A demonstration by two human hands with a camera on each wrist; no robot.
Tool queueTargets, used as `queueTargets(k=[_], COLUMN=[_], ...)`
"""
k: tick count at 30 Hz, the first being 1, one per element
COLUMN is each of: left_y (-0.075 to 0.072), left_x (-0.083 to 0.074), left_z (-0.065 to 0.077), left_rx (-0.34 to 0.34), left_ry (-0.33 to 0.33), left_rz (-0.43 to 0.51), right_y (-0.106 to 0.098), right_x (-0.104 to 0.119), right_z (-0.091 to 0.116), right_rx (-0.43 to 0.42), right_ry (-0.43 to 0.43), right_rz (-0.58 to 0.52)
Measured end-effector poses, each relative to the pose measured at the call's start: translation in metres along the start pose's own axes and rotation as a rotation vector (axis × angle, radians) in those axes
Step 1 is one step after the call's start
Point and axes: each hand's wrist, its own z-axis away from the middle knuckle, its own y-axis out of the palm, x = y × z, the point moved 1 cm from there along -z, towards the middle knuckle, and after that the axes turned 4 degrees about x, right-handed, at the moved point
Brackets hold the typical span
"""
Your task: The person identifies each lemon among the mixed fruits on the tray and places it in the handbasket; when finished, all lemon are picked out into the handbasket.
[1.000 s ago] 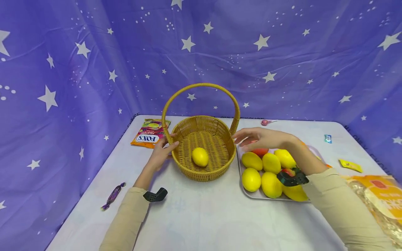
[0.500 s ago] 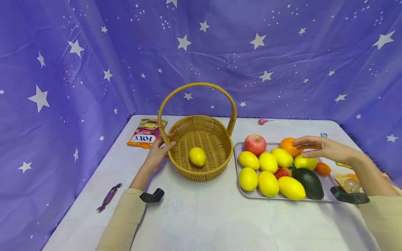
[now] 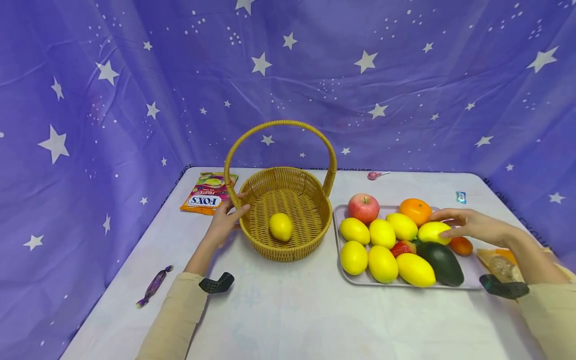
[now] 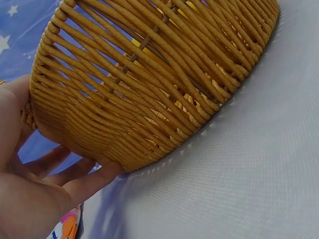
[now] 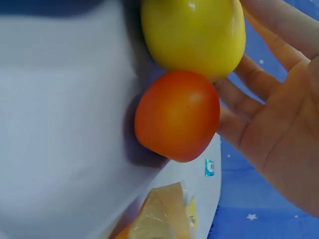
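The wicker basket [image 3: 288, 252] with a tall arched handle stands on the table, one lemon [image 3: 281, 227] lying inside. My left hand [image 3: 221, 222] grips its left side, thumb over the rim; in the left wrist view the fingers [image 4: 94, 181] press the woven wall from outside. Over the right part of a shallow tray [image 3: 341, 250], my right hand [image 3: 477, 226] has thumb and fingers around another lemon [image 3: 432, 232], which still lies in the tray. In the right wrist view this lemon [image 5: 194, 35] touches a small orange-red fruit [image 5: 177, 117].
An apple [image 3: 363, 208], an orange [image 3: 415, 211], a strawberry [image 3: 403, 248], an avocado [image 3: 441, 263] and several lemons share the tray. A FOX'S candy bag [image 3: 209, 192] lies behind the left hand. Around them are a wrapped purple candy [image 3: 154, 286] and a lollipop [image 3: 372, 175].
My right hand has moved from beside the basket rightward over the tray, then down onto the lemon. The left hand keeps its place on the basket.
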Motion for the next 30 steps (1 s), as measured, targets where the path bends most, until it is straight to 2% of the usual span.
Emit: queueTargets(k=[5, 11, 15, 20, 23, 27, 30], left_y=[0.004, 0.004, 0.001, -0.004, -0.004, -0.003, -0.003], left_x=[-0.014, -0.014, -0.008, 0.008, 0.01, 0.011, 0.012], left_z=[0.01, 0.012, 0.008, -0.002, -0.003, -0.005, -0.005], left_rx=[0.007, 0.006, 0.002, -0.011, -0.016, -0.015, -0.015], left_ry=[0.006, 0.005, 0.004, 0.01, 0.017, 0.03, 0.02], left_rz=[-0.006, 0.004, 0.019, 0.011, -0.008, -0.013, -0.015], right_y=[0.004, 0.001, -0.009, -0.018, -0.016, -0.003, 0.016], right_x=[0.0, 0.003, 0.013, 0.045, 0.072, 0.11, 0.135], right_z=[-0.004, -0.001, 0.003, -0.001, -0.007, -0.024, -0.044], right_rx=[0.052, 0.015, -0.056, -0.166, -0.194, -0.176, -0.137], right_ry=[0.015, 0.004, -0.025, -0.128, -0.148, -0.149, -0.209], right_rz=[-0.005, 0.049, 0.093, 0.076, 0.022, -0.046, -0.099])
